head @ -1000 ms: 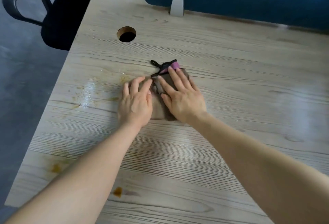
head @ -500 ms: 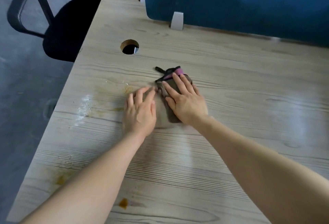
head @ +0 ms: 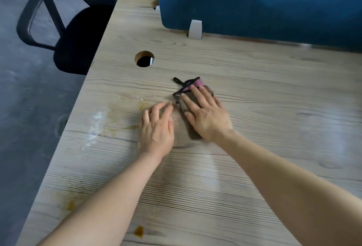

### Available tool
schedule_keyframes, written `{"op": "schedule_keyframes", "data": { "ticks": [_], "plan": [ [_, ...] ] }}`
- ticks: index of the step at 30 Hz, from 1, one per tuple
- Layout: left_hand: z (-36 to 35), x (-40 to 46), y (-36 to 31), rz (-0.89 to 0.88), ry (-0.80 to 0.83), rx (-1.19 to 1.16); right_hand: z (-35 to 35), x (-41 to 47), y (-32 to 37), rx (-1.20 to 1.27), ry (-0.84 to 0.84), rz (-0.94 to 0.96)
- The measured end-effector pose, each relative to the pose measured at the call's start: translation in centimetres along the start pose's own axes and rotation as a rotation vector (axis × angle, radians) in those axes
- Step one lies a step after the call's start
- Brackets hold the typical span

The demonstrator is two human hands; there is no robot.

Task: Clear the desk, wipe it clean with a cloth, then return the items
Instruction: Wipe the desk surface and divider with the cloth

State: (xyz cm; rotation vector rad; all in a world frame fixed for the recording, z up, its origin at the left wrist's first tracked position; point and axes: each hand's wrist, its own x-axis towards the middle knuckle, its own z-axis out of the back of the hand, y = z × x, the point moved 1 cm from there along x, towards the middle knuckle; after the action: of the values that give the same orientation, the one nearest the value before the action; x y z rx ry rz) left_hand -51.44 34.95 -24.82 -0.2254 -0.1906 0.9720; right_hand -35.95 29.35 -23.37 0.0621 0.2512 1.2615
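R hand: fingers straight, spread flat on top of the folded cloth, tips reaching the pink/black trim at its far end. Not curled round it; pressing down, palm over the cloth's right side. Judged reason: flat load keeps the fold together and gives even contact w/ the desk for wiping.

L hand: fingers also extended, slightly blurred, lying just left of the R hand. Tips appear to touch the cloth's left edge or the desk beside it; can't tell which, blur too strong. Nothing gripped. Prob. steadying or adding pressure.

Cloth: grey-brown, folded to a narrow pad, black loop sticking out at far-left corner. Sits mid-desk, near side of the cable hole, well apart from the blue divider panel.

Outward: white powdery smear and yellowish staining to the left of the hands; brown spot near the front edge, more staining at front-left corner. No other items seen on the desk surface in view → clearing step looks done, wiping step in hand, stains not yet reached. Office chair off the desk's left side.
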Motion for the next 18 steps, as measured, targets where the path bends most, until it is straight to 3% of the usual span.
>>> {"op": "schedule_keyframes", "data": {
  "ticks": [4, 6, 10, 14, 16, 18],
  "plan": [
    [-0.2, -0.1, 0.0, -0.013, -0.002, 0.009, 1.2, 3.0, -5.1, 0.076, -0.043, -0.306],
    [-0.3, 0.1, 0.1, -0.007, -0.004, 0.010, 1.0, 3.1, -4.5, 0.078, -0.058, -0.371],
    [-0.2, 0.0, -0.1, -0.012, 0.008, 0.011, -0.4, 0.1, 1.3, 0.062, -0.116, -0.185],
    [0.6, 0.2, -0.3, -0.025, 0.000, 0.021, -0.3, -0.4, 1.4, 0.024, 0.007, -0.014],
    [1.4, 1.5, -0.5, -0.089, -0.054, 0.061, 0.4, 1.1, -1.1, 0.015, -0.019, -0.028],
    [2.1, 3.6, -0.7, -0.130, -0.091, 0.047, 1.2, 3.3, -4.4, 0.050, -0.036, -0.170]
  ]
}}
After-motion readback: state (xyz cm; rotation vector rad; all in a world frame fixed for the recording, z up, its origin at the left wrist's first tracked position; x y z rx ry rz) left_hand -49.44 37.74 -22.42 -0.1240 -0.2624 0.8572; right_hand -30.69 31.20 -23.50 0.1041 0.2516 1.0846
